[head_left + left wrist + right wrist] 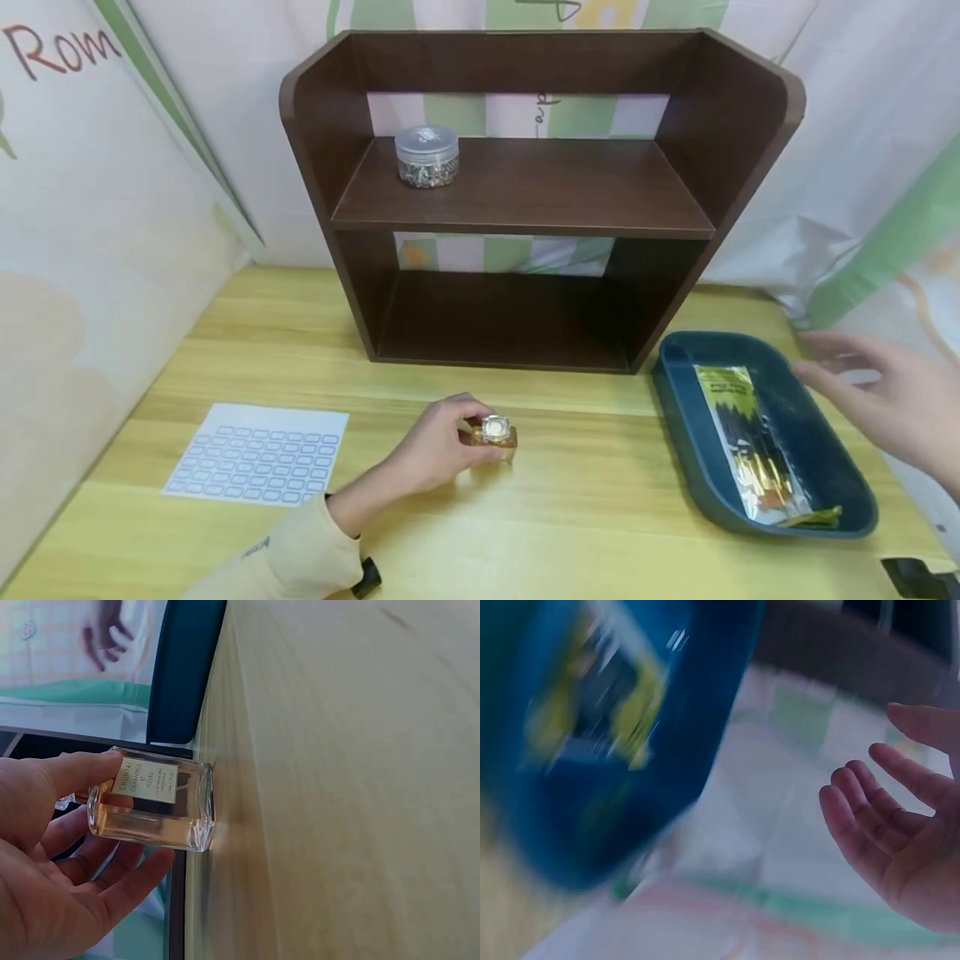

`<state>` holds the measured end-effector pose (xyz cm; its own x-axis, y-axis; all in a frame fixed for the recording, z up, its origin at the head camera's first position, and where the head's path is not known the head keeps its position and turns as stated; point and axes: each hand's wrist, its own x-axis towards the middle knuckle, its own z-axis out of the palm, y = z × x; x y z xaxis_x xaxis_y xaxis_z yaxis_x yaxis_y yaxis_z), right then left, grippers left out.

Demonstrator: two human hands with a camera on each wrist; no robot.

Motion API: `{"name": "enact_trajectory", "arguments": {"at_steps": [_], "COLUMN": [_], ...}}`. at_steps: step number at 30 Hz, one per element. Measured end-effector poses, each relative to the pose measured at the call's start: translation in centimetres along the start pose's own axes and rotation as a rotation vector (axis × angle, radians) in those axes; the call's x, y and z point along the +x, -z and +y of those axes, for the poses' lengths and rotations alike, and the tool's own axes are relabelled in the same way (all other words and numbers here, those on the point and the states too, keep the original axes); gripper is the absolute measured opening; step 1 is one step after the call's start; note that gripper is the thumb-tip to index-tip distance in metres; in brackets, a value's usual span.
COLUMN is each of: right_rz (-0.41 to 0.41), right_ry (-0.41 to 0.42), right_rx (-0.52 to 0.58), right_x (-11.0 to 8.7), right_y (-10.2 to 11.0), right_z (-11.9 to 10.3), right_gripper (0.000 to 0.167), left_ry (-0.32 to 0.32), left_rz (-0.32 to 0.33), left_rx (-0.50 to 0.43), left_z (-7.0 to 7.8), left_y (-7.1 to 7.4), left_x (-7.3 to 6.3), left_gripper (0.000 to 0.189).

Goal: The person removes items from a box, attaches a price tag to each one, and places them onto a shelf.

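A person's left hand point(442, 440) gripped a small glass bottle point(150, 821) of amber liquid, thumb at one side and fingers round the other. The bottle stood upright at the wooden table point(585, 475), in front of a dark brown two-level shelf point(517, 190); its pale label read "Osmanthus et Fleurs". The right hand point(892, 392) was loose and free, its fingers relaxed and spread, beside the far right edge of a deep blue tray point(813, 450). In that tray lay a clear-fronted packet point(750, 442) of slim, dark-tipped brushes. On the upper level, towards the left, sat a clear lidded jar point(427, 158) of small metallic pieces. A white sheet point(255, 454) printed with rows of blue-outlined boxes lay on the table's left side.
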<state>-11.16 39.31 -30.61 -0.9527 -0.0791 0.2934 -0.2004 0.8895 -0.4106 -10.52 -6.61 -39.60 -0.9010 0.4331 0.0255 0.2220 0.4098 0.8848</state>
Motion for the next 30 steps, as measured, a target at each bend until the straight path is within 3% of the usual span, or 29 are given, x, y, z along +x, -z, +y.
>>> {"name": "enact_trajectory", "arguments": {"at_steps": [7, 10, 14, 17, 22, 26, 30], "right_rz": [-0.009, -0.003, -0.019, -0.06, -0.152, -0.239, -0.331], "right_ry": [0.2, 0.27, 0.393, 0.451, 0.492, 0.495, 0.467], "right_rx": [0.131, 0.148, 0.191, 0.244, 0.318, 0.371, 0.446], "right_x": [2.3, 3.4, 5.0, 5.8, 7.1, 8.1, 8.9], "right_y": [-2.8, -4.2, -5.9, -7.0, -8.8, -10.3, -12.0], "right_z": [-7.5, -10.5, -14.2, -16.8, -20.9, -23.6, -26.0], "right_gripper": [0.033, 0.033, 0.029, 0.025, 0.019, 0.018, 0.02], "left_ry": [-0.01, -0.007, 0.028, 0.083, 0.239, 0.38, 0.477], "left_rz": [-0.012, 0.016, 0.107, 0.192, 0.304, 0.333, 0.34], "left_rx": [0.015, -0.002, 0.039, 0.113, 0.279, 0.349, 0.407], "left_z": [0.0, -0.4, -2.1, -3.9, -6.2, -7.4, -8.5], "left_y": [1.5, 3.4, 7.0, 10.1, 14.6, 17.1, 18.5], "left_x": [-0.7, -1.6, -3.4, -5.3, -8.9, -11.3, -12.9], "left_gripper": [0.054, 0.063, 0.057, 0.056, 0.059, 0.066, 0.079]}}
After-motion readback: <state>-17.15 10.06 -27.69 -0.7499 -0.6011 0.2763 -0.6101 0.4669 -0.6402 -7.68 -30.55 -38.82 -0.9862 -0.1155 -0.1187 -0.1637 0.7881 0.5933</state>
